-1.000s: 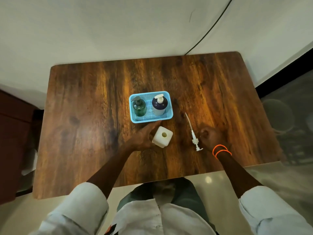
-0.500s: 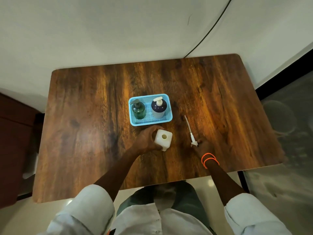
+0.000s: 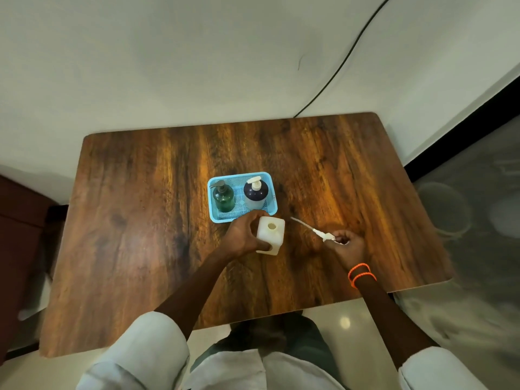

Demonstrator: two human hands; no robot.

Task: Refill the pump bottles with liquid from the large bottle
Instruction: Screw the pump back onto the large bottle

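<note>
L hand (image 3: 242, 235) grips white bottle (image 3: 270, 238); R hand (image 3: 349, 244) pinches pump (image 3: 323, 235).

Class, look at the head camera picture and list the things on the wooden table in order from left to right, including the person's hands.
Green pump bottle → left hand → dark pump bottle with white pump → white square bottle → loose pump with tube → right hand. Both pump bottles stand in the blue basket.

Dark wooden table (image 3: 140, 220) against pale wall (image 3: 168, 66), black cable (image 3: 337, 71) down it, glossy floor (image 3: 346, 313) beneath.
</note>
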